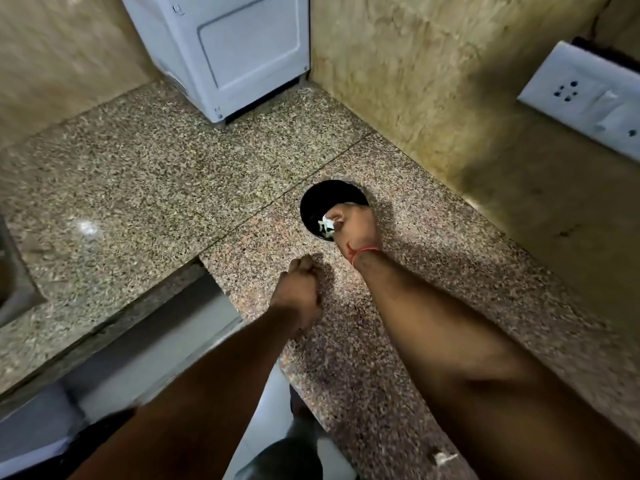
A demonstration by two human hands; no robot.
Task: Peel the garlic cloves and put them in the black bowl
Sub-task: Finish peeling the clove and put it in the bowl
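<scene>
My right hand (356, 225) pinches white garlic (327, 224) over the black bowl (320, 199) on the speckled counter (138, 188), while my left hand (298, 289), fingers curled, rests nearby, holding nothing I can see.

One wide head view looks steeply down from above my arms at a nearby counter (145, 188) corner.

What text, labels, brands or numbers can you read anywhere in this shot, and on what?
None can be read.
White appliance: a small dark mark near its top edge, too small and blurred to read.
Switchboard: sockets and switches only, no lettering visible.
Black bowl and countertop: no print.
</scene>
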